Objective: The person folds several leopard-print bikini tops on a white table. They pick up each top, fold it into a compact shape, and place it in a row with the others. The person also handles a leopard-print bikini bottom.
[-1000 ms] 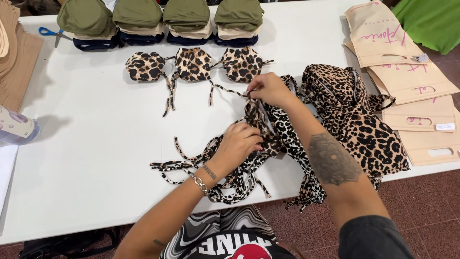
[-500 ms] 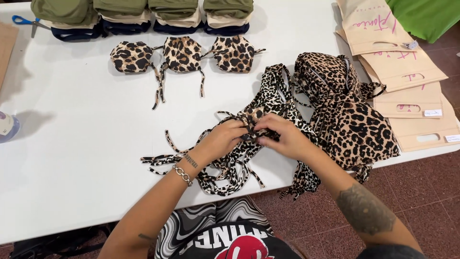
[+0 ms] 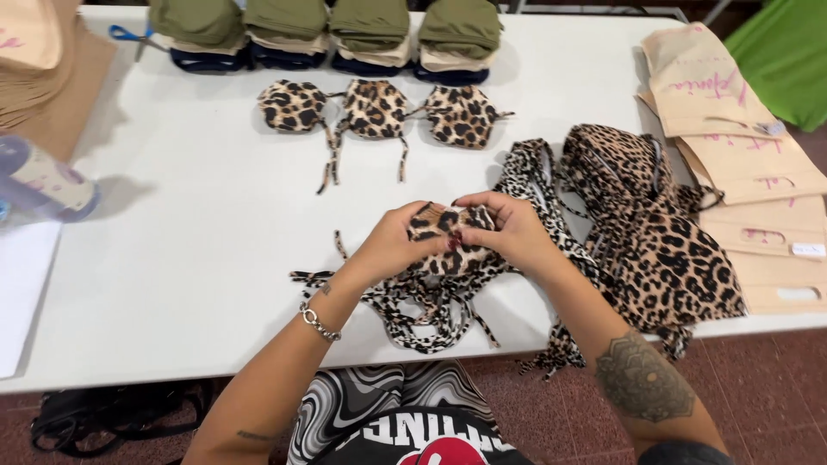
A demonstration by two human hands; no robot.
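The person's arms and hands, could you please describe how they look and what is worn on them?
Both forearms are bare, with no sleeves. The left hand has a silver chain bracelet at its wrist and a small tattoo near it. The right hand has dark red nail polish; its forearm carries a large dark ornamental tattoo.

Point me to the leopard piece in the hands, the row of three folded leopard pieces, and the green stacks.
leopard piece in hands (image 3: pixel 448 228), head view, on the fabric between the thumbs.
folded leopard row (image 3: pixel 375 109), head view, on the middle piece.
green stacks (image 3: pixel 370 21), head view, on the third stack's top.
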